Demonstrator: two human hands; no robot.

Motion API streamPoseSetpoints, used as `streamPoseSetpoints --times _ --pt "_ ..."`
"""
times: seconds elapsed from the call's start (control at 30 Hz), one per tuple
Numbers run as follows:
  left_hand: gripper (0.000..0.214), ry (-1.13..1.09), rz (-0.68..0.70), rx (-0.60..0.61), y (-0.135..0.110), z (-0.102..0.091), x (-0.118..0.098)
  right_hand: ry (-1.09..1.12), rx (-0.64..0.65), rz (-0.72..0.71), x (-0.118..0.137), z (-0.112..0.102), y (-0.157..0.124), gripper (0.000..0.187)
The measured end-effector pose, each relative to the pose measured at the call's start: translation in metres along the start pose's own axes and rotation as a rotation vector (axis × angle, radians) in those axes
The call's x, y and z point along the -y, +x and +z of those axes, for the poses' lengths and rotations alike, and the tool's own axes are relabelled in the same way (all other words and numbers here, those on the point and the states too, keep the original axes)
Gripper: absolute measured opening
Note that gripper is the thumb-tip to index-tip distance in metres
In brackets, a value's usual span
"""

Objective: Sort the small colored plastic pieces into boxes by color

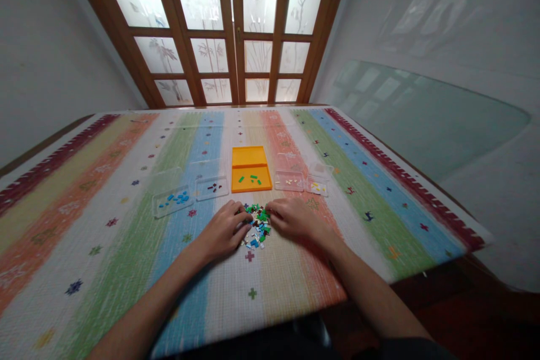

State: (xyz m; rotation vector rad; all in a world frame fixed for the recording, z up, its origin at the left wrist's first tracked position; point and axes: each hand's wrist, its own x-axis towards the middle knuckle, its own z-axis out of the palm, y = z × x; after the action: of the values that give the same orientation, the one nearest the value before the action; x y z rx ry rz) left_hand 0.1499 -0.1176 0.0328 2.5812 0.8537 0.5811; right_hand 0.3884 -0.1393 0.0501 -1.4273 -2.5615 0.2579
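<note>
A mixed pile of small toy building bricks [257, 229], in green, blue, white and dark red, lies on the striped cloth between my hands. My left hand [226, 226] rests at the pile's left side, its fingers bent and apart, tips among the bricks. From the right, my right hand [293, 217] reaches the pile's upper edge with its fingers pressed together; whatever is at their tips is too small to make out. Just beyond, an open orange case [252, 153] holds several green bricks [253, 178].
Left of the case stand a clear box [155, 208] with blue bricks and another clear box [198, 194] with dark red ones. To its right are a clear box [276, 184] with pale pieces and a small box [324, 187] with yellow ones. Wooden glazed doors [233, 39] stand behind.
</note>
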Motion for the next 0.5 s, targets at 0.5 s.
streamPoseSetpoints --times 0.5 --pt "0.013 0.184 -0.005 0.017 0.005 0.005 -0.010 -0.021 0.005 -0.005 -0.001 0.002 0.000 0.012"
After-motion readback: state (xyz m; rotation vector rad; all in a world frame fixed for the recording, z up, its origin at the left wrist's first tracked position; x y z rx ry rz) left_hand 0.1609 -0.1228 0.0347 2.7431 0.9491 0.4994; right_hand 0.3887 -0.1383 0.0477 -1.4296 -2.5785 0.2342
